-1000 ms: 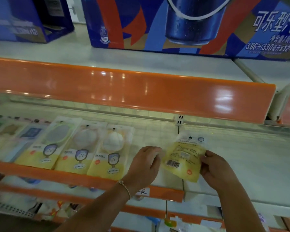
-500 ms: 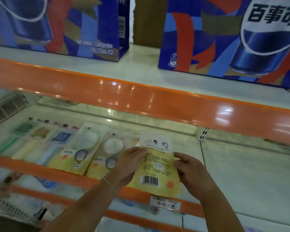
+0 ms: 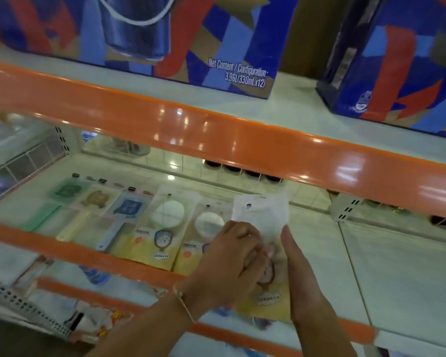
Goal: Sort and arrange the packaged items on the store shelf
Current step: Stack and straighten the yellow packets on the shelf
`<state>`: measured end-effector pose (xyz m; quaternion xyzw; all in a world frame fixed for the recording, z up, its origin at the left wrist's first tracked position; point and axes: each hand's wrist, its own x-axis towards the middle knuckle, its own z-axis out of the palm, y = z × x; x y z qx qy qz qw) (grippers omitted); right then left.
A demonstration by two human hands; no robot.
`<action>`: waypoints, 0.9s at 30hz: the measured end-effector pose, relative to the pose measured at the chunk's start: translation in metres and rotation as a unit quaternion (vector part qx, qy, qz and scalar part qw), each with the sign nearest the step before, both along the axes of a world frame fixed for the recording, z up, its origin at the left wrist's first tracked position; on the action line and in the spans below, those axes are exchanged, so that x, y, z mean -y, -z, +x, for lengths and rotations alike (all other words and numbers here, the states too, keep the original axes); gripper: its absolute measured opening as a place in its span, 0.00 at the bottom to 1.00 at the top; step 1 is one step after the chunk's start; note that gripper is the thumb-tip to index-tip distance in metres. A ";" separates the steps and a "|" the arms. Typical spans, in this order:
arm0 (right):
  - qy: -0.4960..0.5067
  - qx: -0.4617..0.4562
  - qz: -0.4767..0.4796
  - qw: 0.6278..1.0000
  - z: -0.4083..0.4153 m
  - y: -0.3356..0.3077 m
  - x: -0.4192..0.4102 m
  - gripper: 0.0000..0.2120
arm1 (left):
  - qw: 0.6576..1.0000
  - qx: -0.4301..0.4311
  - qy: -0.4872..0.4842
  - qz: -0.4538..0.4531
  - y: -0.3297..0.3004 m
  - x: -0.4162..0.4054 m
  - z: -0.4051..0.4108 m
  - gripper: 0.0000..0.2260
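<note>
Left hand [image 3: 232, 261] seems to press the packet [image 3: 262, 217] flat, fingers curled; right hand [image 3: 301, 279] lies straight along its edge, at the row's [image 3: 162, 228] right end; square it beside its 2 neighbours

Shelf edge [image 3: 216, 130] glossy orange; cartons [image 3: 165, 34] blue-red-gold geometric; packets [image 3: 157, 243] yellow-white; 1 green packet [image 3: 65, 194] at 9 o'clock.

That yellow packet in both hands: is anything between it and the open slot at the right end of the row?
Nothing visible blocks it. The yellow packet is already over the shelf, just right of the last puff packet, with the left hand on top and the right hand along its right edge. Bare shelf lies to its right.
</note>
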<state>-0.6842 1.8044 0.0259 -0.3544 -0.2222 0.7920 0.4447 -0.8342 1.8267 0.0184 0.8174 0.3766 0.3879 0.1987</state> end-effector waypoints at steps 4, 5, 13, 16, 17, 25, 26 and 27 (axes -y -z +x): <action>0.049 0.017 -0.041 0.998 0.005 0.019 -0.002 0.42 | 0.997 0.071 0.019 0.012 -0.005 0.002 -0.010 0.13; 0.072 0.047 -0.045 0.995 0.006 0.019 -0.002 0.43 | 0.994 0.107 0.007 0.005 -0.002 0.000 -0.013 0.12; 0.115 0.060 -0.049 0.990 0.016 0.024 0.002 0.38 | 0.874 0.193 -0.002 -0.445 0.014 -0.014 -0.032 0.20; 0.096 0.056 -0.031 0.993 0.014 0.023 0.007 0.23 | 0.832 0.248 0.020 -0.497 0.021 -0.010 -0.026 0.20; 0.088 0.059 -0.021 0.994 0.015 0.024 0.008 0.27 | 0.821 0.265 0.015 -0.506 0.024 -0.010 -0.024 0.17; 0.117 0.178 -0.020 0.977 0.040 0.028 0.021 0.15 | 0.841 0.229 -0.006 -0.490 0.043 0.001 0.003 0.05; 0.118 0.187 -0.016 0.975 0.045 0.028 0.022 0.16 | 0.854 0.209 -0.017 -0.476 0.044 0.002 0.007 0.05; 0.115 0.193 -0.017 0.974 0.050 0.030 0.022 0.18 | 0.865 0.190 -0.022 -0.463 0.044 0.004 0.013 0.06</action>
